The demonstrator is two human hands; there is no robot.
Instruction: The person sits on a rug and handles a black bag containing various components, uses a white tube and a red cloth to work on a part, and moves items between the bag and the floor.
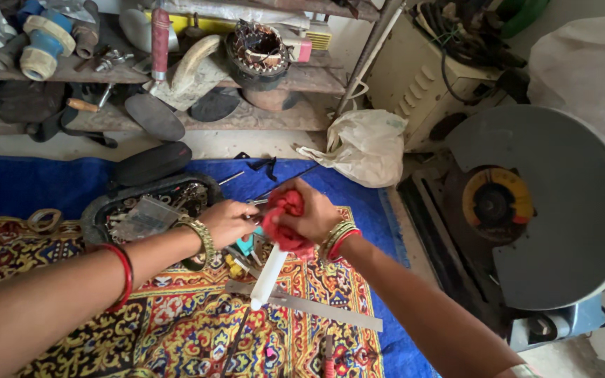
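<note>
My right hand (314, 215) grips a red cloth (285, 220) bunched around the upper end of a white tube (268, 278), which slants down toward me over the patterned rug (176, 329). My left hand (227, 221) is closed on something small at the cloth's left edge; what it pinches is hidden. Both wrists wear bangles. Under the hands lie small tools, a teal piece (246, 246) and a flat metal strip (316, 308).
A black tray of small parts (145, 210) sits left of my hands on a blue mat (29, 185). Shelves with tools and a motor stator (257, 52) run along the back. A white plastic bag (362, 143) and a cut-off saw with guard (547, 203) stand to the right.
</note>
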